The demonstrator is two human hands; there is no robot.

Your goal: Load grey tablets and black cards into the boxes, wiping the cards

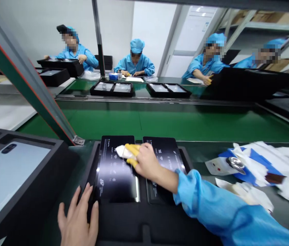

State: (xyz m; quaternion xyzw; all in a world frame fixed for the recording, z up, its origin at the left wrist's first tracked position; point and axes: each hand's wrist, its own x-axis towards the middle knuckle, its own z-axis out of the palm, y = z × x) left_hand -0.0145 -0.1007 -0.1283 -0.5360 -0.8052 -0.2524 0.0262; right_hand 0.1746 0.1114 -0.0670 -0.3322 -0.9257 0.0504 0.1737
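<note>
A black tray (134, 222) in front of me holds two dark glossy panels side by side, the left panel (115, 174) and the right panel (168, 152). My right hand (146, 162) is closed on a white cloth (124, 152), with yellow covers on its fingertips, and presses it onto the top of the left panel. My left hand (79, 218) lies flat with fingers spread on the tray's left edge, next to the left panel.
A large black tray (24, 191) with a pale tablet back (3, 177) stands at my left. Crumpled white and blue wrappers (257, 167) lie at the right. Beyond the green belt (159, 123), several people in blue sit behind more black trays (112, 89).
</note>
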